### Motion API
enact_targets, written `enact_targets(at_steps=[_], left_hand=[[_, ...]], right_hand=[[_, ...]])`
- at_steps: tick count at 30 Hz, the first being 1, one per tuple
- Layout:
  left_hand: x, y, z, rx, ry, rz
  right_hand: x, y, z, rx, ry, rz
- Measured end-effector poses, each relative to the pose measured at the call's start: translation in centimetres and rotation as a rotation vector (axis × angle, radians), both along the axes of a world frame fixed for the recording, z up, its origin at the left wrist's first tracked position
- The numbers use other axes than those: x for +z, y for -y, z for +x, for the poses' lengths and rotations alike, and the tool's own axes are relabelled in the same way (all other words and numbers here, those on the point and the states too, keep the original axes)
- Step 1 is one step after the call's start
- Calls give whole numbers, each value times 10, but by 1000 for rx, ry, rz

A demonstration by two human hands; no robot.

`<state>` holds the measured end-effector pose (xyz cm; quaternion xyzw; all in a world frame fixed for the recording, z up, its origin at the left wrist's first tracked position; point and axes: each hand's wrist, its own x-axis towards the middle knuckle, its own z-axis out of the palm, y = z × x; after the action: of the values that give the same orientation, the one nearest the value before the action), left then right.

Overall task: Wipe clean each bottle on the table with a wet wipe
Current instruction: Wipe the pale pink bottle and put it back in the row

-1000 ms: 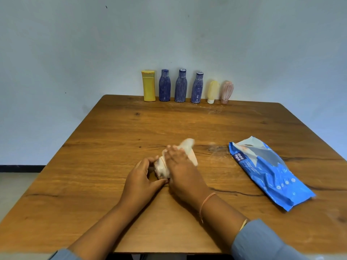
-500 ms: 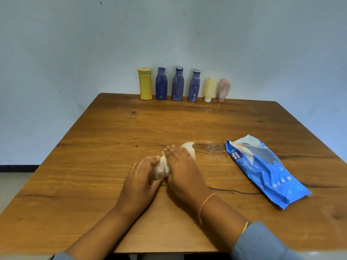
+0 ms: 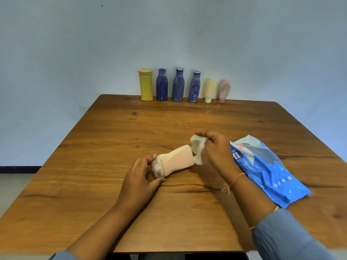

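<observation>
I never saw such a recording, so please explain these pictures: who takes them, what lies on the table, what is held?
No machine here: a person works with bare hands. One camera worn on the head, looking down, takes every picture. The left hand grips the cap end of a peach bottle lying on its side. The right hand pinches a crumpled wet wipe at its other end. On the wooden table, a blue wipes pack lies at the right. At the far edge stand a yellow bottle, three blue bottles, a cream bottle and a pink bottle.
</observation>
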<state>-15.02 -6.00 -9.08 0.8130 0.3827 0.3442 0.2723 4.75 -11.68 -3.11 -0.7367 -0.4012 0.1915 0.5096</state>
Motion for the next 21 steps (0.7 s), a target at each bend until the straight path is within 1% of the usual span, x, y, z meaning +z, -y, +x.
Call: enact_targets(at_steps=[2, 4, 7, 9, 10, 11, 12, 13, 15, 16, 17, 18, 19, 20, 21], left_hand=[[0, -1, 2, 7, -14, -25], [-2, -2, 2, 13, -22, -35], [-2, -4, 3, 27, -25, -59], [-3, -5, 3, 37, -27, -65], [-3, -5, 3, 44, -27, -68], [-4, -5, 3, 49, -24, -71], [-4, -6, 3, 49, -18, -75], [-5, -6, 3, 47, -13, -77], [-6, -7, 3, 46, -14, -78], [-6, -7, 3, 47, -13, -75], [-7, -8, 3, 50, -8, -72], [-8, -8, 3, 54, -2, -71], [-9, -9, 3, 56, 0, -73], [-9, -9, 3, 58, 0, -74], [-9, -9, 3, 58, 0, -73]], right_hand=[[12, 0, 3, -38, -332, 92], [22, 0, -3, 24, -544, 93], [19, -5, -17, 104, -786, 104], [14, -11, -22, 99, -917, 150], [11, -15, -24, 85, -960, 180], [8, -18, -26, 72, -955, 198], [2, -20, -26, 49, -860, 193], [-4, -21, -26, 23, -654, 159], [-15, -16, -26, 35, -8, 48], [-22, -12, -25, 104, 288, -4], [-27, -9, -24, 196, 513, -70], [-30, -6, -25, 273, 661, -143], [-31, -4, -26, 316, 747, -196], [-32, -1, -27, 333, 775, -224], [-32, 1, -28, 341, 756, -228]])
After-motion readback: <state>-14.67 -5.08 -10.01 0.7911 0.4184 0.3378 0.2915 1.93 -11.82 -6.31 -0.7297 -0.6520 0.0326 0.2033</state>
